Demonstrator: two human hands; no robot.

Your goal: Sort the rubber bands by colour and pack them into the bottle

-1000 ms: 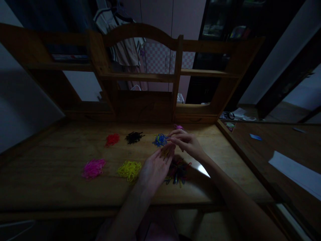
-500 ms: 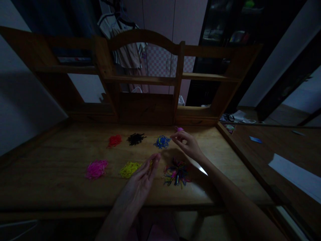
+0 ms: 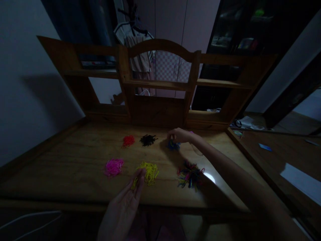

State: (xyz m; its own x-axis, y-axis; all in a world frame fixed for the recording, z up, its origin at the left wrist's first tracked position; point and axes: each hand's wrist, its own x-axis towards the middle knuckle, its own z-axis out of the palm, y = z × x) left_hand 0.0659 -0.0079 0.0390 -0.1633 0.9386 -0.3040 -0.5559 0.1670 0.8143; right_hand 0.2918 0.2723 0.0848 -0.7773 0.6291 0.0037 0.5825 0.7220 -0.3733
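My left hand (image 3: 126, 197) is at the front edge of the table, palm up, with several yellow rubber bands (image 3: 134, 183) held between thumb and fingers. Just beyond its fingertips lies a pile of yellow rubber bands (image 3: 151, 174). My right hand (image 3: 178, 134) reaches down over the blue rubber band pile (image 3: 173, 145), fingers bent and closed at its top; what they pinch is hidden. A mixed-colour heap of bands (image 3: 190, 175) lies in front of the right forearm. Pink (image 3: 114, 167), red (image 3: 128, 141) and black bands (image 3: 148, 140) form separate piles on the left.
A wooden shelf unit (image 3: 157, 85) rises along the back of the wooden table (image 3: 82, 167). A pink thing (image 3: 191, 133) is partly hidden behind my right wrist. On the brown surface at right lie a white sheet (image 3: 301, 180) and a blue card (image 3: 265, 147).
My right hand has moved from the right side of the blue pile to over it, fingers now downward. My left hand has drawn back from the middle toward the left front. The view has shifted.
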